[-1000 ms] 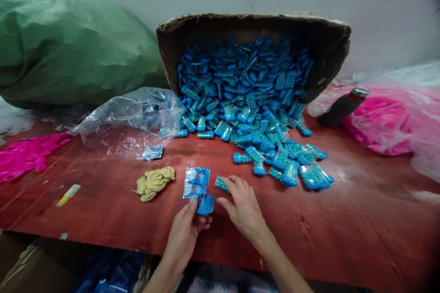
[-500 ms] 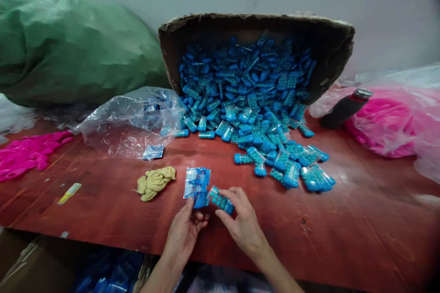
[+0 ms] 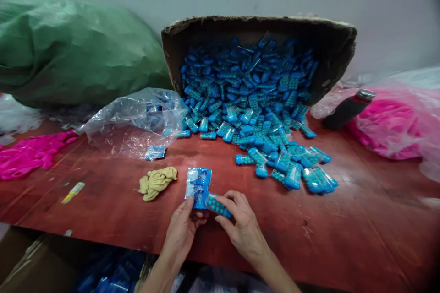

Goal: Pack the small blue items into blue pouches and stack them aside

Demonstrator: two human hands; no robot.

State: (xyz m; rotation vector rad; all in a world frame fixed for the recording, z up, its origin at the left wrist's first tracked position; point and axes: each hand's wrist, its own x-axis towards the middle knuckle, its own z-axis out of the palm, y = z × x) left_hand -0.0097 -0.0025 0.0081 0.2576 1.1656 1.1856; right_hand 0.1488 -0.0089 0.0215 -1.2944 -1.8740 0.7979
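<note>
My left hand [image 3: 182, 231] pinches a small blue printed packet [image 3: 200, 200] near the table's front edge. My right hand [image 3: 240, 224] grips a blue studded wrapped piece [image 3: 220, 206] and presses its end against that packet. Just beyond lie two more flat blue packets [image 3: 199, 177], stacked. A tipped cardboard box [image 3: 330, 46] at the back spills a heap of the same blue studded pieces [image 3: 261, 119] onto the red table [image 3: 360, 219].
A yellow rag [image 3: 157, 182] lies left of the packets. A clear plastic bag [image 3: 134, 121] sits behind it, with a green sack [image 3: 75, 50] at the back left. Pink pieces [image 3: 27, 158] lie far left, a pink-filled bag [image 3: 392, 123] and dark bottle [image 3: 347, 109] at right.
My right hand picked a blue studded piece off the table and brought it back to the packet held in my left hand, now touching it.
</note>
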